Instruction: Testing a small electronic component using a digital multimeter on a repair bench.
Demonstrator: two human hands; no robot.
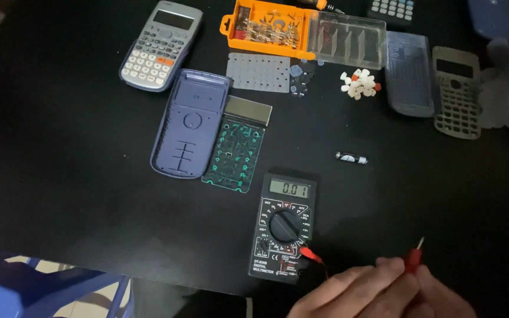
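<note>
My two hands meet at the bottom edge of the black table (60,176). A red test probe (412,258) stands up between them, its metal tip pointing away from me. My right hand (443,297) is closed around it. My left hand (349,291) lies against the probe with its fingers together; whether it holds anything is hidden. A black digital multimeter (283,227) lies just left of my hands, display lit, with a red plug (310,254) in its lower socket. A small battery (351,158) lies beyond the probe.
A taken-apart calculator lies at centre: blue back cover (189,123), green circuit board (234,154), key membrane (258,72), loose white keys (360,83). A whole calculator (160,46), an orange bit box (266,26) and a grey faceplate (456,91) lie farther back. A blue chair (30,288) stands lower left.
</note>
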